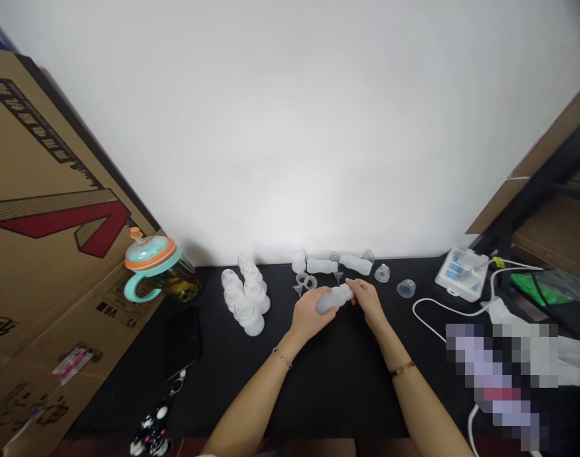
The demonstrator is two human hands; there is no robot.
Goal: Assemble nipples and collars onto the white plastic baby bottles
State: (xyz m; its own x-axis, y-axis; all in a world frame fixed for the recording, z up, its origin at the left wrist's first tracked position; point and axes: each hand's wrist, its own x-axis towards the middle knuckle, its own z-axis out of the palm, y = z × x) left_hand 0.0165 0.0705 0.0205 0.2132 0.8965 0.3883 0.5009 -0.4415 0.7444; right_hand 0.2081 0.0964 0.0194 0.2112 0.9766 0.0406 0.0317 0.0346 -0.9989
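My left hand is wrapped round the body of a frosted white plastic bottle, held tilted on its side above the black table. At the bottle's neck end, the fingers of my right hand pinch the collar; any small part between them is hidden. Just beyond my hands lie clear rings, a small clear funnel and two frosted bottles, one a pale waisted bottle. Clear dome caps rest to the right. Several similar white bottles stand grouped on the left.
A mug with a turquoise-orange lid, a black phone and a keychain are at the left, beside a large cardboard box. On the right are a white plastic case and a white cable. A white wall stands behind.
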